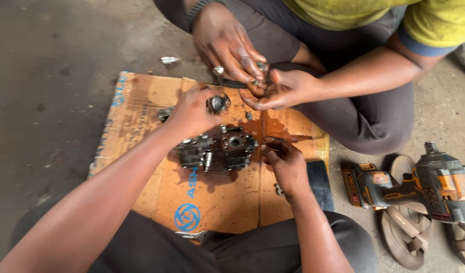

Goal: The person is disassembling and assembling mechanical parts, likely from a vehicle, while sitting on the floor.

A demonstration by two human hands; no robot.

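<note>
We are stripping the oily pump block (217, 150) on cardboard (227, 202). Our left hand (192, 112) pinches a round metal fitting (217, 103); right hand (285, 162), fingers curled, touches the block's edge. Next likely calls for lifting the fitting clear.

Repair workshop floor, rough and informal. You sit on bare stained concrete (55, 76), flattened cardboard sheet (212, 202) as work mat, oil patches soaked in. Greasy metal pump body (217, 150) between your hands. Cordless impact wrench (419, 187) lies well right of your right hand (285, 164), beside worn sandals (407, 237). Loose bolt (169, 60) beyond your left hand (192, 112).
</note>
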